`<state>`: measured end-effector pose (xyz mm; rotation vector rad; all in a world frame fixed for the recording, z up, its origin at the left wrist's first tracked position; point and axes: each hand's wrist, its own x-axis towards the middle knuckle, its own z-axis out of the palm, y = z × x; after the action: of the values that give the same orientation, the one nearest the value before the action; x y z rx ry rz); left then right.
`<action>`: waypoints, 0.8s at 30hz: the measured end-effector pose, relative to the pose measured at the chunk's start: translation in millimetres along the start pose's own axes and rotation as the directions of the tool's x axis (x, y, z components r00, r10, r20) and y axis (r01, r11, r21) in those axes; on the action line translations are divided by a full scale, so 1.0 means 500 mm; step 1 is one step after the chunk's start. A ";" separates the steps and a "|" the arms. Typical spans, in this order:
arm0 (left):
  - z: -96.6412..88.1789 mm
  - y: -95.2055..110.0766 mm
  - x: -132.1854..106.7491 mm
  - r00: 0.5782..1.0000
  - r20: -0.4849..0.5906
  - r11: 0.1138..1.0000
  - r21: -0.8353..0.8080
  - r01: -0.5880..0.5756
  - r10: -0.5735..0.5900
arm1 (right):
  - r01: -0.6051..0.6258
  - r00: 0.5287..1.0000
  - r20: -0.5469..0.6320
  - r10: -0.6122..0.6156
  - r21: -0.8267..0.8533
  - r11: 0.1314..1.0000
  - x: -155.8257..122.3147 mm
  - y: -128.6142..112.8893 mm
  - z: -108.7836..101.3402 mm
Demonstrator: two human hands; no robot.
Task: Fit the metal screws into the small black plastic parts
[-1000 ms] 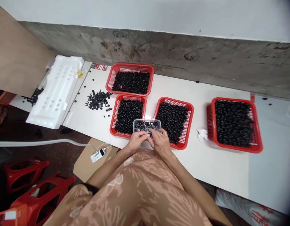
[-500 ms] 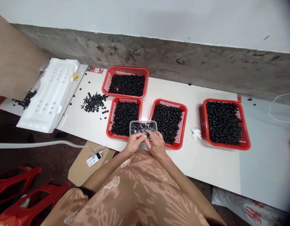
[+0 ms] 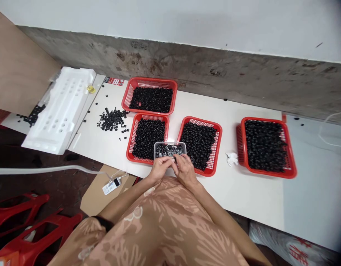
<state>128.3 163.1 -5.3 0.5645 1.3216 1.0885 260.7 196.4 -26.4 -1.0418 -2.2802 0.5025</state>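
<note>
My left hand [image 3: 160, 167] and my right hand [image 3: 184, 169] meet at the near edge of a clear plastic box [image 3: 155, 150]. Between their fingertips is a small black part [image 3: 173, 159], mostly covered; its exact kind is too small to make out. Both hands are closed in a pinch around it. Small black and shiny pieces [image 3: 169, 149] lie in the box. Behind the box, to its left and right, stand a red basket [image 3: 128, 153] of black ring-like parts and a second red basket [image 3: 214, 162] of similar parts.
Farther back is a red basket [image 3: 174, 96] of small black pieces. Another full red basket [image 3: 290, 170] stands at right, near a crumpled white tissue [image 3: 231, 159]. Loose black parts [image 3: 112, 119] lie left, beside white foam [image 3: 58, 111]. Red stools [image 3: 40, 236] stand on the floor.
The view has shifted slightly. My right fingers have lowered and closed in nearer to my left fingertips, covering more of the small black part.
</note>
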 end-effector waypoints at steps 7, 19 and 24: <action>-0.008 -0.008 0.006 0.995 0.099 1.000 -0.008 0.016 -0.015 | 0.019 0.999 -0.028 -0.016 0.109 0.994 -0.004 0.010 -0.001; -0.034 -0.011 0.020 0.849 0.405 0.761 -0.414 0.500 -0.338 | -0.054 0.999 0.013 0.053 0.256 0.965 -0.016 0.019 -0.017; -0.034 -0.002 0.015 0.863 0.378 0.813 -0.348 0.467 -0.335 | -0.002 0.999 0.032 -0.005 0.204 0.979 -0.018 0.025 -0.014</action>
<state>111.8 165.4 -13.4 0.0931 0.8397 0.8537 277.0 198.2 -30.9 -0.9355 -2.2025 0.7406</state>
